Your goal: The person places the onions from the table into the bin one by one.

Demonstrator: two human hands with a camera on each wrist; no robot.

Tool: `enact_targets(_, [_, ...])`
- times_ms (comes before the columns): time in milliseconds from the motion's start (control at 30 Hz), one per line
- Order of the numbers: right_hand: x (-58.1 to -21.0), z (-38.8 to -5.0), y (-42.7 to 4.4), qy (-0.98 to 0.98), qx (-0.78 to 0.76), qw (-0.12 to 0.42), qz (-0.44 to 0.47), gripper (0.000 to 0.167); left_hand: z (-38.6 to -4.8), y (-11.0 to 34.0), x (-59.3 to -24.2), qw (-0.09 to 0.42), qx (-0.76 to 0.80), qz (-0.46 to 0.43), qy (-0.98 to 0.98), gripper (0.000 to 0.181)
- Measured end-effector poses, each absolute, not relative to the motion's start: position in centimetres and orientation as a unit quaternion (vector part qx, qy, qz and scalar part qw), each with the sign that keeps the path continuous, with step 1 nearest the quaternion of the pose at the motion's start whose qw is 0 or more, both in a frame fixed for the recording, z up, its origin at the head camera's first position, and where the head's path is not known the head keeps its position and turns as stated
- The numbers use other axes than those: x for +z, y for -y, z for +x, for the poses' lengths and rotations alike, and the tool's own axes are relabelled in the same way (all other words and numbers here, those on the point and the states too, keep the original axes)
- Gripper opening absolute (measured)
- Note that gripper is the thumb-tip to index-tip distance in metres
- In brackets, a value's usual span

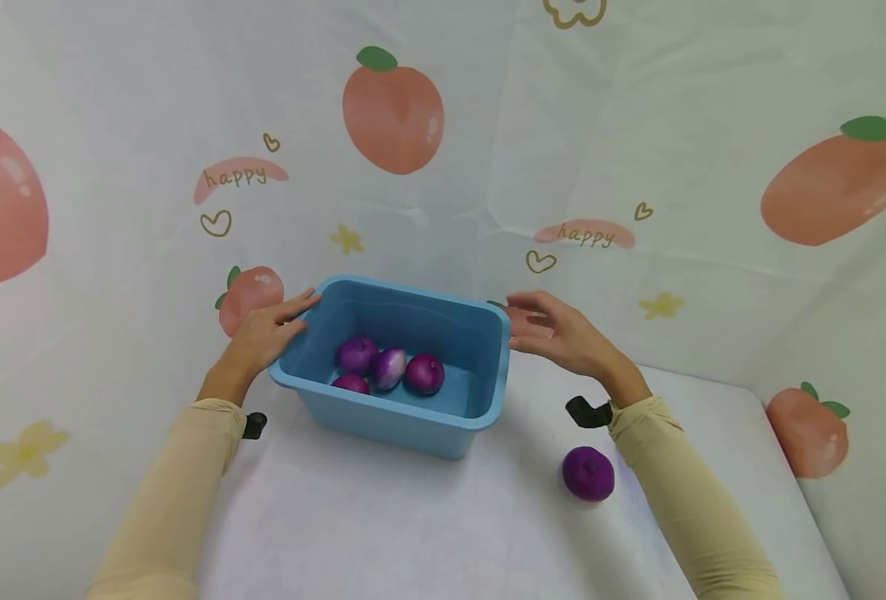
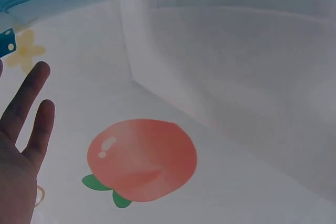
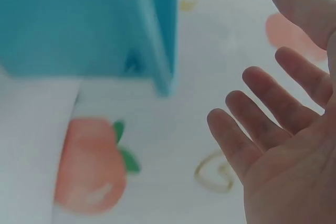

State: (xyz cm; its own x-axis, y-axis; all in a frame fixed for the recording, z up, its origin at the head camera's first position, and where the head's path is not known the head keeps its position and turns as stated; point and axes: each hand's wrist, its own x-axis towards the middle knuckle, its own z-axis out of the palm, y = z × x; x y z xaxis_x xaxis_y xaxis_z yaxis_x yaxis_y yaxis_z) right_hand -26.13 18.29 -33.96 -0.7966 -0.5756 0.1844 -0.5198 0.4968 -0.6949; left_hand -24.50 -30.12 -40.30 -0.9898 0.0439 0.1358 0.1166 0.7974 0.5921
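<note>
A blue plastic bin (image 1: 382, 421) stands tilted toward me in the head view, with several purple onions (image 1: 424, 374) on its floor; one of them shows a paler, whitish side. My left hand (image 1: 266, 333) is at the bin's left rim, its fingers extended and seeming to touch the edge. In the left wrist view two fingers (image 2: 44, 129) of it are straight. Beside the right rim is my right hand (image 1: 558, 337), fingers spread and relaxed, holding nothing. The right wrist view shows a gap between its fingers (image 3: 233, 135) and the bin wall (image 3: 79, 24).
One more purple onion (image 1: 588, 474) lies on the white tabletop (image 1: 412, 533), right of the bin and near my right forearm. Behind the bin rises a white cloth backdrop (image 1: 458, 208) printed with peaches, hearts and flowers. The table's right edge is by the cloth.
</note>
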Motion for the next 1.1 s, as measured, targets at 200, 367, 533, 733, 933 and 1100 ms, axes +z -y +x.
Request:
enact_targets(200, [-35.9, -24.7, -22.7, -0.880, -0.372, 0.032, -0.292, 0.066, -24.6, 30.2, -40.3, 0.055, -0.311, -0.042, 0.948, 0.050])
enact_targets(367, [-37.5, -23.0, -25.8, -0.892, -0.363, 0.042, -0.266, 0.067, -24.7, 30.3, -40.4, 0.052, -0.318, -0.042, 0.946, 0.050])
enact_targets(533, [-39.3, -21.5, -28.1, -0.901, -0.357, 0.061, -0.239, 0.071, -24.7, 30.3, -40.4, 0.049, -0.330, -0.041, 0.942, 0.050])
enact_targets(733, [-42.1, -19.5, -29.3, -0.896, -0.372, 0.082, -0.229, 0.070, -24.6, 30.2, -40.2, 0.047, -0.335, -0.039, 0.940, 0.050])
enact_targets(933, [-44.5, -17.9, -29.5, -0.891, -0.380, 0.117, -0.220, 0.074, -24.5, 30.2, -40.3, 0.048, -0.331, -0.039, 0.942, 0.050])
enact_targets(1100, [-46.1, -17.1, -29.9, -0.895, -0.372, 0.151, -0.194, 0.078, -24.6, 30.2, -40.3, 0.050, -0.328, -0.039, 0.943, 0.051])
